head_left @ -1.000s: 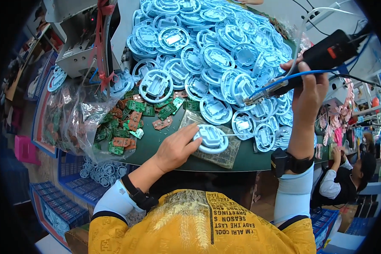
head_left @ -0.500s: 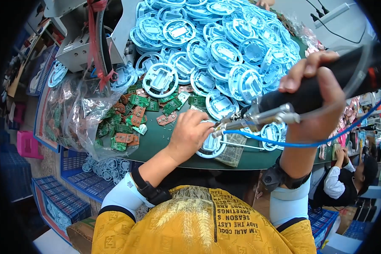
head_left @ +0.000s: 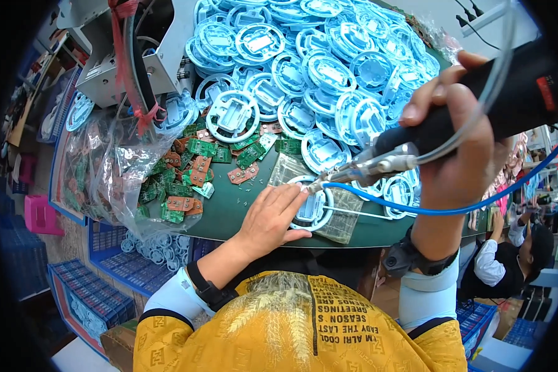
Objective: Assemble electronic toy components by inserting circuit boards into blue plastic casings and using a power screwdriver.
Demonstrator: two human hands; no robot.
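Observation:
In my right hand [head_left: 456, 124] is a black powered screwdriver [head_left: 409, 137], with a metal nose, a clear tube and a blue hose. Its tip points down at a light blue round plastic part [head_left: 316, 217] near the table's front edge. My left hand [head_left: 270, 214] holds that part from its left side, fingertips on the upper rim and thumb by the lower edge. The screwdriver's nose hides the exact contact point. Beneath the part lies a greyish, film-wrapped flat block [head_left: 341, 230]. Two similar light blue parts, one being a round piece [head_left: 398, 193], sit just right of it.
A big heap of light blue round parts [head_left: 316, 74] covers the table's far side. Green and brown circuit boards [head_left: 192, 167] spill from a clear plastic bag [head_left: 108, 167] at left. Behind it stands a metal machine [head_left: 130, 68]. A co-worker [head_left: 508, 254] sits at far right.
My left hand's fingers have straightened and now lie along the part's left side. The screwdriver and right hand have shifted slightly, its nose tilting lower. The film-wrapped block shows more on its far side.

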